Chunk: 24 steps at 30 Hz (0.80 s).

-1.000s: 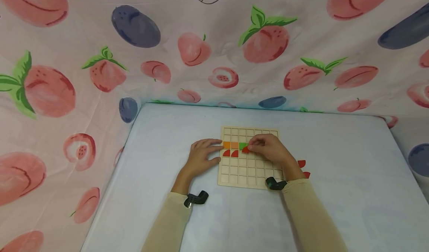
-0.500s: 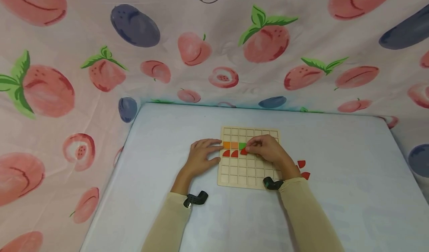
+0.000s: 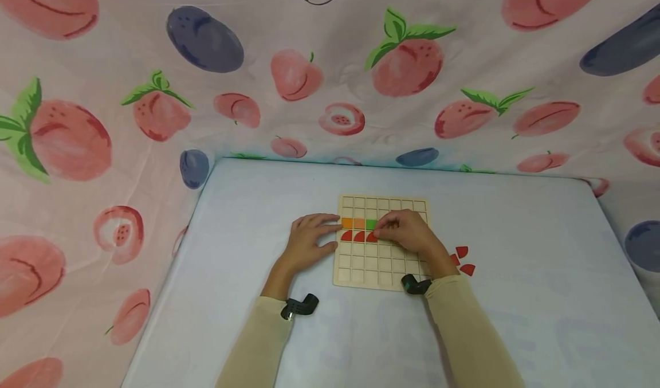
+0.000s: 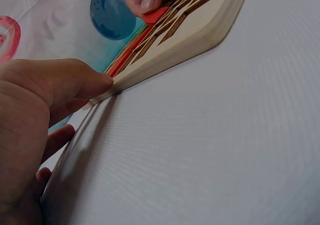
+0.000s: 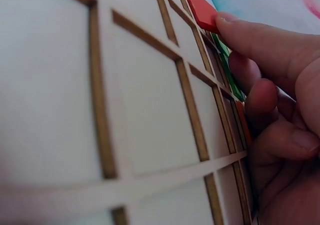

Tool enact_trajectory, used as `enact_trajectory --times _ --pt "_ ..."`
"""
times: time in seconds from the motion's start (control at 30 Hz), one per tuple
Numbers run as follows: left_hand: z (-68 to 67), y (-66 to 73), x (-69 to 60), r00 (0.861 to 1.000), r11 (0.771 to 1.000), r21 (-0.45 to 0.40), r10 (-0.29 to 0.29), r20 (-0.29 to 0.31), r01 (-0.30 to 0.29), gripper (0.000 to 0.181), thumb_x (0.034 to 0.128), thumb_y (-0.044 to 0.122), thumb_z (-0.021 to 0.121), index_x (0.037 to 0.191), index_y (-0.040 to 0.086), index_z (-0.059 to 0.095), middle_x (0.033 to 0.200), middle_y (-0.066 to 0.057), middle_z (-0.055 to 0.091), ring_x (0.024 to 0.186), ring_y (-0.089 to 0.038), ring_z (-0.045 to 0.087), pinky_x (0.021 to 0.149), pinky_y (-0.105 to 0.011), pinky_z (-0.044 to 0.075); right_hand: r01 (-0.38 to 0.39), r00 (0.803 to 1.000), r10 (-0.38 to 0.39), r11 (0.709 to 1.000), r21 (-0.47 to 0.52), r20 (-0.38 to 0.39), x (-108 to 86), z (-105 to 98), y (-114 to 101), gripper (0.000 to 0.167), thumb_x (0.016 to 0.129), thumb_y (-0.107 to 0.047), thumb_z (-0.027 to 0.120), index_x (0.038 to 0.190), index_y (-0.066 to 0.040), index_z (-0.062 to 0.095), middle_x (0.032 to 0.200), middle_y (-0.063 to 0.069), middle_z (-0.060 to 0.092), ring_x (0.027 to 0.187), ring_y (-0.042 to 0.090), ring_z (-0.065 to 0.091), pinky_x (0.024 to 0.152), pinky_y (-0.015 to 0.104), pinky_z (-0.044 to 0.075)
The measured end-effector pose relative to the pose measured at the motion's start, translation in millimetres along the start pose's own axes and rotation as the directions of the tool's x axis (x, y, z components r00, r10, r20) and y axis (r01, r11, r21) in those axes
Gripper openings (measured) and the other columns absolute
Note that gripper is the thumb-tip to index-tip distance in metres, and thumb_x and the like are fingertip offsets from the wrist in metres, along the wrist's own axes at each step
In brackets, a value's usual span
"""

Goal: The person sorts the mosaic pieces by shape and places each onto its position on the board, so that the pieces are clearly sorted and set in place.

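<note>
A wooden grid board (image 3: 360, 275) lies on the white table. My left hand (image 3: 304, 243) is at its left edge, fingers spread; in the left wrist view the thumb (image 4: 82, 80) touches the board's side. My right hand (image 3: 409, 232) pinches a red quarter-circle tile (image 3: 371, 237) over the third cell of a row. In the right wrist view this tile (image 5: 201, 10) is tilted, one edge against the thumb. Two like red tiles (image 3: 353, 236) sit in the cells to its left. Above them lie an orange tile (image 3: 348, 223), a peach tile (image 3: 359, 223) and a green tile (image 3: 370, 224).
Several loose red tiles (image 3: 462, 251) lie on the table right of the board, close to the right forearm. A fruit-printed cloth (image 3: 289, 118) hangs behind the table and along its left side.
My right hand has shifted slightly left and toward me, bringing the red tile over the third cell beside the other two. The left hand stays at the board's edge.
</note>
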<state>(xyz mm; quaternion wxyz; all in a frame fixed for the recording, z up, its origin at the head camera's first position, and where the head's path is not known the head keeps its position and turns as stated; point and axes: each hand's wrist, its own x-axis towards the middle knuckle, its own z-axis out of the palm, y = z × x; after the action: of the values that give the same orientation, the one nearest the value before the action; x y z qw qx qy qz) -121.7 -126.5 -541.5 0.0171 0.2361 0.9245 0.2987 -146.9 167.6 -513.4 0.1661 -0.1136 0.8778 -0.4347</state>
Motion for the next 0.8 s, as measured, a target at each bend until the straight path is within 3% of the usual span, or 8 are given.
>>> enact_trajectory --times 0.8 --pt "1.0 -1.4 -1.0 1.0 1.0 -0.013 0.009 -0.005 -0.009 0.041 0.0929 0.032 0.069 0.134 0.027 0.069 0.149 0.009 0.056 0.142 -0.02 0.042 0.117 -0.054 0.024 0.016 0.999 -0.017 0.999 -0.034 -0.029 -0.7 3.2 -0.8 0.007 0.086 -0.027 0.083 0.087 -0.023 0.078 0.078 -0.002 0.066 0.068 0.02 0.053 0.063 0.033 0.044"
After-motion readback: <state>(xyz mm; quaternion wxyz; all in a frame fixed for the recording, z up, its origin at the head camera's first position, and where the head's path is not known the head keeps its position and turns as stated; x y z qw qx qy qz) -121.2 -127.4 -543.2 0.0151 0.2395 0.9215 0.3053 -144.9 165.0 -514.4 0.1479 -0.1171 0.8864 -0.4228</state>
